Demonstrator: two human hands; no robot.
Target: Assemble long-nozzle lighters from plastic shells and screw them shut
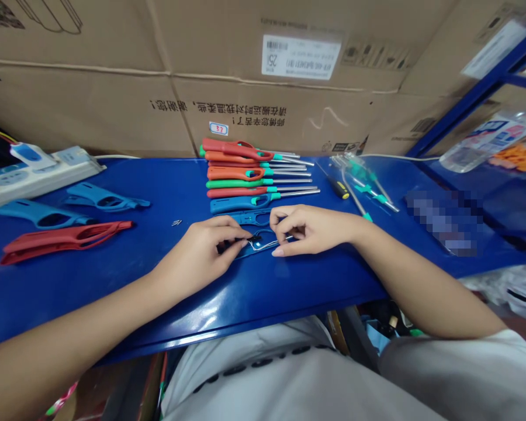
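Lying open on the worktop (267,286), between left hand (210,242) and right hand (304,229): one blue casing (268,235), white wires (263,247) exposed, seemingly unfinished. Left grip: pinching a small black part (255,237). Right grip: curled, hold unclear. Beyond: coloured lighters (236,173), apparently assembled. Apparently remaining: loose shells (65,240), tubes (355,196).

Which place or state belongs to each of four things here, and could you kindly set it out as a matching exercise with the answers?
1. Left hand
2. Loose red casing
3. White power strip
4. Screwdriver

A. Right of the row of lighters
B. Behind the two loose blue casings
C. Pinching a small dark piece
D. In front of those blue casings

Pairs: 1-C, 2-D, 3-B, 4-A
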